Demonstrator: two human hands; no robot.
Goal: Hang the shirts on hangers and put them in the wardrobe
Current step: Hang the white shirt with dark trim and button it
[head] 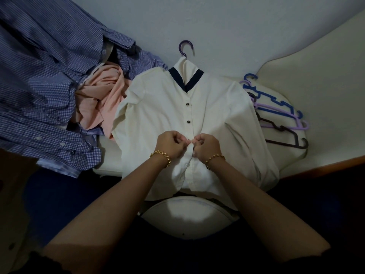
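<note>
A cream shirt [158, 107] with a navy-trimmed collar lies flat on a pale surface in the middle of the head view. It sits on a purple hanger [185, 47], whose hook sticks out above the collar. Two dark buttons above my hands are fastened. My left hand [171, 144] and my right hand [207, 145] meet at the shirt's front placket, each pinching an edge of the cloth around a button. Both wrists wear gold bracelets.
A heap of blue checked shirts [45, 80] and a peach shirt [100, 95] lies to the left. Several spare hangers [280, 115], blue, lilac and dark, lie stacked to the right. A pale wall [237, 26] stands behind, and a wooden edge [325, 165] runs at the right.
</note>
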